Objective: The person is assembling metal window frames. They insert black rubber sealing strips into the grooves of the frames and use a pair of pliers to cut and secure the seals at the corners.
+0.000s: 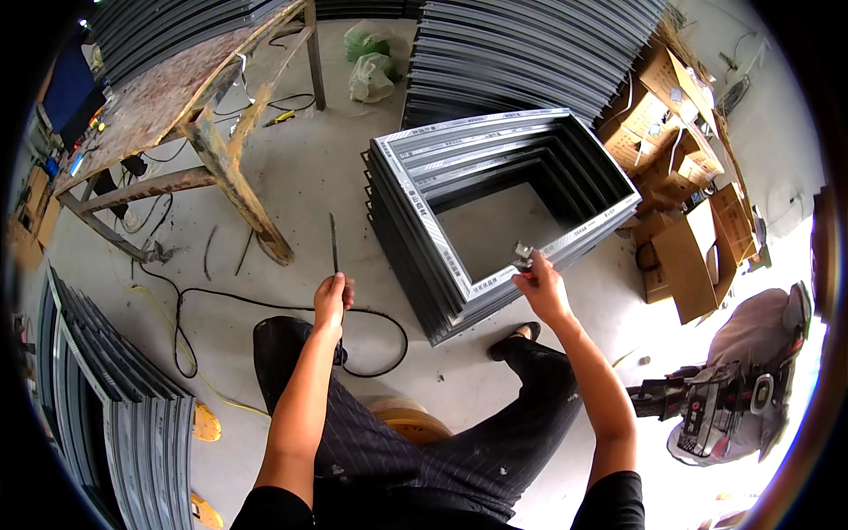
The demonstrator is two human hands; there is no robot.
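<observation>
My left hand (332, 302) is closed round a thin dark strip (334, 240) that points up and away from me, left of a stack of frames. My right hand (543, 290) is closed on a small silvery metal piece (524, 252) at the near side of that stack. Something red shows at its fingers, too small to name. The grey rectangular frames (446, 252) lie piled on one another, the top one covered with printed white film. Floor shows through their opening.
A worn wooden table (208, 84) stands at the far left. Black cable (265, 300) loops across the floor. More grey frames (146, 415) stand at the near left, long grey profiles (521, 53) at the back. Cardboard boxes (693, 252) and a scooter-like vehicle (733, 389) are at the right.
</observation>
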